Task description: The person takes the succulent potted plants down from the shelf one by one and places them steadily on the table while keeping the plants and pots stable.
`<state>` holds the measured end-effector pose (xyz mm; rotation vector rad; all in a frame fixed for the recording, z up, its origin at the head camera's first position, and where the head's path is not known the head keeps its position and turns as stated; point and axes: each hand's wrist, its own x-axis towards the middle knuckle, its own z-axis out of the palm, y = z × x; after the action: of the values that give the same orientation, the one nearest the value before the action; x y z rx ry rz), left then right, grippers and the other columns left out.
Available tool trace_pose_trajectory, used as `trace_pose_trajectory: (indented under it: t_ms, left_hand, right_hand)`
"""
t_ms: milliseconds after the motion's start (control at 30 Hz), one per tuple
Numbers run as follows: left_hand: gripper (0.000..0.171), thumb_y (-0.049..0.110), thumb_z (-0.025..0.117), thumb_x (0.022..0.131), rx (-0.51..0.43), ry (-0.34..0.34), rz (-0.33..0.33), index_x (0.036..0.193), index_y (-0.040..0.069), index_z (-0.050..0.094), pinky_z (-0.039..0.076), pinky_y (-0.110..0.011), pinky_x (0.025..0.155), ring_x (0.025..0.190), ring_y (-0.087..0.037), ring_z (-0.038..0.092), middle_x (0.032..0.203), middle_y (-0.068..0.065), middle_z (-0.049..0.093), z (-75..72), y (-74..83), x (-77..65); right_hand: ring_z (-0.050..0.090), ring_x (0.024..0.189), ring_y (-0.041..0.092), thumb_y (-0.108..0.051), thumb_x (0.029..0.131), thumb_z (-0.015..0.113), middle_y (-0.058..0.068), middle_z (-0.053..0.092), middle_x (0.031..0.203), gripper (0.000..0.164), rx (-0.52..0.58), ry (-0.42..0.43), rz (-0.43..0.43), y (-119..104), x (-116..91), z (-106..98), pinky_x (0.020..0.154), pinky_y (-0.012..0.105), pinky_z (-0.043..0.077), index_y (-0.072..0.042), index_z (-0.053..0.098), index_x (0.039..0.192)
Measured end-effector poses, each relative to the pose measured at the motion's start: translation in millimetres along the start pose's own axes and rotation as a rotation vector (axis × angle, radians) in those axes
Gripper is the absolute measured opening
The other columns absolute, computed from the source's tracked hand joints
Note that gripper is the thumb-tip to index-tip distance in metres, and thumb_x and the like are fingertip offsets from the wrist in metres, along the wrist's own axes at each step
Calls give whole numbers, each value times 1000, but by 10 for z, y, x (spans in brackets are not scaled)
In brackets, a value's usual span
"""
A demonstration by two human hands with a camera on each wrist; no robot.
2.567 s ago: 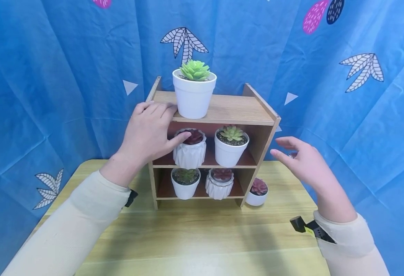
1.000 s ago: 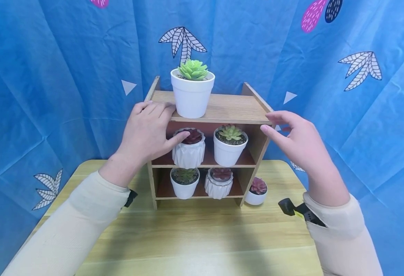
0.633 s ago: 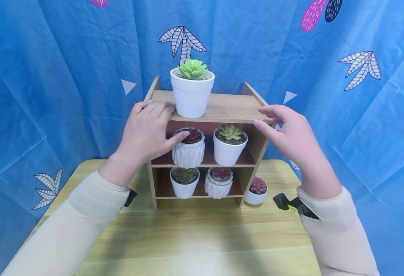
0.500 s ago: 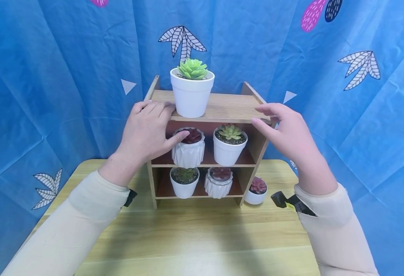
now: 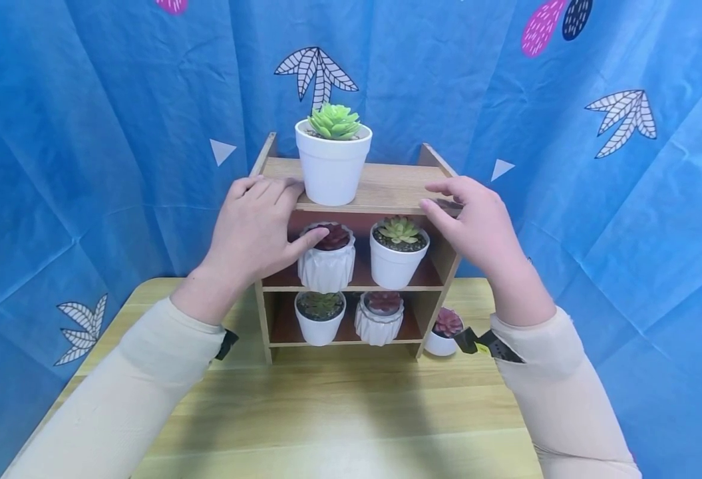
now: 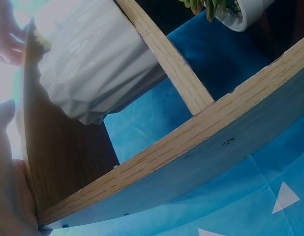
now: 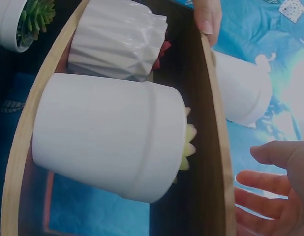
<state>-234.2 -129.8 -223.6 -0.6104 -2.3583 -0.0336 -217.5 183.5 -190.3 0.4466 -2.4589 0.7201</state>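
Note:
My left hand (image 5: 255, 226) rests on the top left of a small wooden shelf (image 5: 404, 183), its thumb stretched out in front of a dark red succulent in a ridged white pot (image 5: 327, 266). Right beside its fingertips, on the top board, stands a white pot with a bright green succulent (image 5: 334, 166). My right hand (image 5: 476, 223) hovers at the right end of the top board, fingers and thumb spread apart with nothing between them. Below it on the middle level sits a white pot with a yellow-green succulent (image 5: 398, 259), shown large as a white pot (image 7: 107, 137) in the right wrist view.
The lower level holds a white pot with a dark green succulent (image 5: 321, 319) and a ridged white pot (image 5: 379, 319). A small white pot with a pink-red succulent (image 5: 443, 336) stands on the wooden table (image 5: 327, 412) right of the shelf. Blue patterned cloth (image 5: 147, 133) hangs behind.
My right hand has moved left and up from beside the shelf to the right end of the top board. My left hand and the pots have stayed where they were.

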Motion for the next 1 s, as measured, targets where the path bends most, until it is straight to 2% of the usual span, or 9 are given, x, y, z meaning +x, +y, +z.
trace_pose_trajectory:
  t_ms: [500, 1000]
  left_hand:
    - [78, 69, 54, 89, -5, -1, -1, 137, 8, 55, 35, -50, 105, 122, -31, 54, 129, -12, 62, -21, 4, -2]
    - [79, 72, 51, 89, -1, 20, 8, 137, 9, 56, 34, -49, 104, 123, -30, 54, 131, -12, 62, -5, 1, -10]
  right_hand:
    - [56, 124, 33, -32, 99, 63, 13, 66, 128, 37, -73, -9, -40, -6, 119, 174, 101, 54, 43, -8, 68, 126]
    - [61, 109, 30, -29, 100, 62, 12, 72, 111, 26, -63, -9, -118, 48, 115, 218, 97, 52, 44, -9, 74, 113]
